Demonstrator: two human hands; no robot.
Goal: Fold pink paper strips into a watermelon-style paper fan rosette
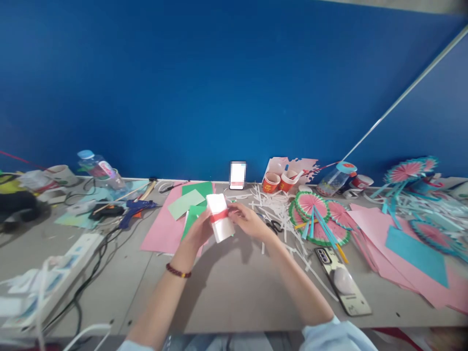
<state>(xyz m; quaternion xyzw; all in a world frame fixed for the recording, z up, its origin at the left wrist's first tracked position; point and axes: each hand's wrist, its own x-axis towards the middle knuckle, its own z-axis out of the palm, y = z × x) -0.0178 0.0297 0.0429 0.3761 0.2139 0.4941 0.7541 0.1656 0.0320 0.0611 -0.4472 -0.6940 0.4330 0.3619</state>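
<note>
Both my hands hold a folded stack of white paper (220, 219) with a red band round its middle, just above the grey table (226, 292). My left hand (199, 231) grips the stack from the left and below, fingers closed on it. My right hand (248, 220) pinches the red band at the stack's right side. A dark bead bracelet (178, 271) sits on my left wrist. Green sheets (190, 202) on a pink sheet (163, 229) lie just behind my left hand.
A blue glue gun (137, 208), cables and a power strip (78, 253) lie to the left. Scissors (272, 225), white paper strips, pink-green paper fans (318, 214), red cups (280, 181), a phone (341, 280) and pink and blue sheets (409, 243) lie to the right. A blue wall stands behind.
</note>
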